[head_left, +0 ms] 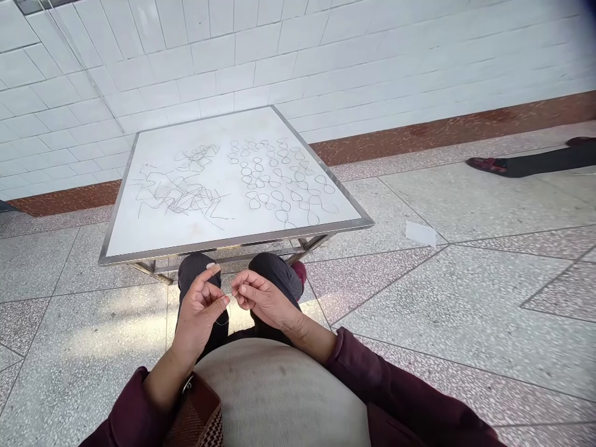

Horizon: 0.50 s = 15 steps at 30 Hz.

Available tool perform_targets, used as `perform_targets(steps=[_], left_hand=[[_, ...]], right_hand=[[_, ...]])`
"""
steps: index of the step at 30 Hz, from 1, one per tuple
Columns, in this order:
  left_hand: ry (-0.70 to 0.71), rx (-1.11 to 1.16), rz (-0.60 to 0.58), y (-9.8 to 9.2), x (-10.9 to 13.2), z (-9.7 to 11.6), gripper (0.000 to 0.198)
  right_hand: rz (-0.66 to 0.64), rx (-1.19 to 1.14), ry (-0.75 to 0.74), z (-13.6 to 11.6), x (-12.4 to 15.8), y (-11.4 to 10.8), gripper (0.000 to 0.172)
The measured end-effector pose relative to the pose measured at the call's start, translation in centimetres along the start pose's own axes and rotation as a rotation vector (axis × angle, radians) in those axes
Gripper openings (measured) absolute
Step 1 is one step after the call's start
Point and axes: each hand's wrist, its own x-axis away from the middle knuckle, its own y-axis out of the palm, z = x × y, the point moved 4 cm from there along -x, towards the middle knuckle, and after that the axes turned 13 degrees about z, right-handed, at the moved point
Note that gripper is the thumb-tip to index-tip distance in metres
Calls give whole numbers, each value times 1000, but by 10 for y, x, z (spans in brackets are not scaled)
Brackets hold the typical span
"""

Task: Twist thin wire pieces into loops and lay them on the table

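My left hand (198,313) pinches a thin wire (228,315) between thumb and finger, above my knees. Close beside it, my right hand (265,301) grips the same wire in its fingertips. The wire curves into a loop around the fingers, though its exact shape is too fine to make out. Beyond both hands stands a low white table (177,241) with a metal rim. Loose, tangled wires (193,197) lie on its left half. On the right half, several wires bent into double loops (254,180) are spread in rough rows.
A white tiled wall (261,46) runs behind the table. On the speckled floor to the right lies a white scrap (420,233). Another person's leg and dark red shoe (488,165) show at the far right. A brown woven bag (193,416) rests at my left side.
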Motion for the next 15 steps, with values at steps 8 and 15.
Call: perform_targets(steps=[8, 15], left_hand=[[-11, 27, -44, 0, 3, -1, 64], [28, 42, -26, 1, 5, 0, 64]], right_hand=[[36, 30, -19, 1, 2, 2, 24], [149, 68, -157, 1, 12, 11, 25]])
